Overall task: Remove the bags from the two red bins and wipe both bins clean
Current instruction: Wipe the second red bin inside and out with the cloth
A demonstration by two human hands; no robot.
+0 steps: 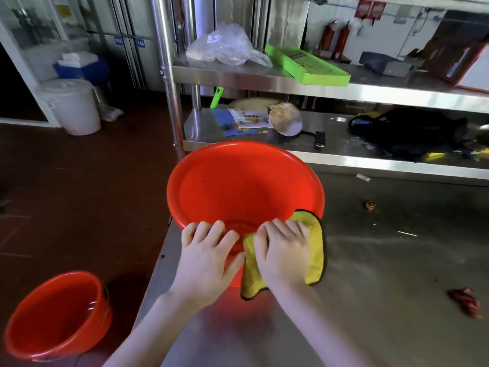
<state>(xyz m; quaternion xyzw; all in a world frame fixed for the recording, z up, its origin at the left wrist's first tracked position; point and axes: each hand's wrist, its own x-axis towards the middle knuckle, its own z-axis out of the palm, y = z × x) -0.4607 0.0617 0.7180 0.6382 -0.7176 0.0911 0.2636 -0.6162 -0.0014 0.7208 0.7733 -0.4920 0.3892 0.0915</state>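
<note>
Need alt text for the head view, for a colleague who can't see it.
On a steel table, the left hand grips the near rim of a red bin while the right hand presses a yellow cloth over that rim. A second red bin stands on the floor at left; neither holds a bag.

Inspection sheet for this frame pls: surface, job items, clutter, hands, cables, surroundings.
Surface: steel table, smeared, with the basin near its left edge.
Job's things: red basin on the table, no bag in it; red bucket on the floor to the left, no bag in it; yellow cloth draped over the basin's near rim.
Clutter: red scraps on the table's right side.
Hands: left hand grips the basin's near rim; right hand holds the cloth against the rim.
Cables: nothing seen.
Surroundings: steel shelves behind, with a clear plastic bag and a green box; white bucket on the floor.
</note>
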